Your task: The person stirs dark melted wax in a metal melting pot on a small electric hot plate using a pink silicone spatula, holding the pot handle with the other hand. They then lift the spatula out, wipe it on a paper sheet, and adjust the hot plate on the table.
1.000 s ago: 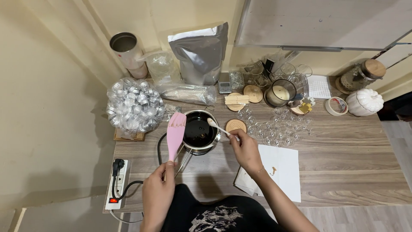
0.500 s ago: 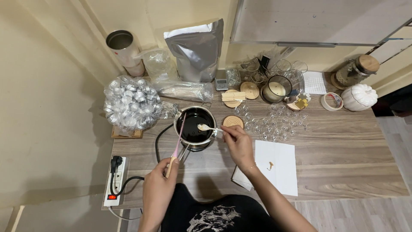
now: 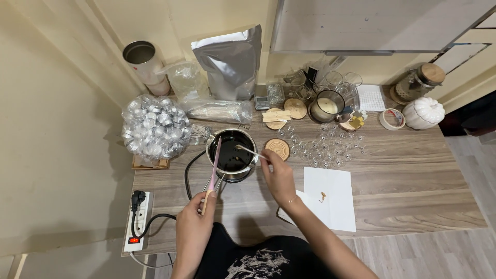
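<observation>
Both hands work over one small steel pot (image 3: 231, 155) of dark liquid. Nearest, the left hand (image 3: 192, 227) is closed on the wooden handle of a pink spatula (image 3: 213, 166), seen edge-on, its blade reaching over the pot. Just right of that grip, the right hand (image 3: 279, 178) pinches a spoon (image 3: 248, 151), its bowl over the liquid. Beyond lie clear cups (image 3: 325, 150), hard to make out.
</observation>
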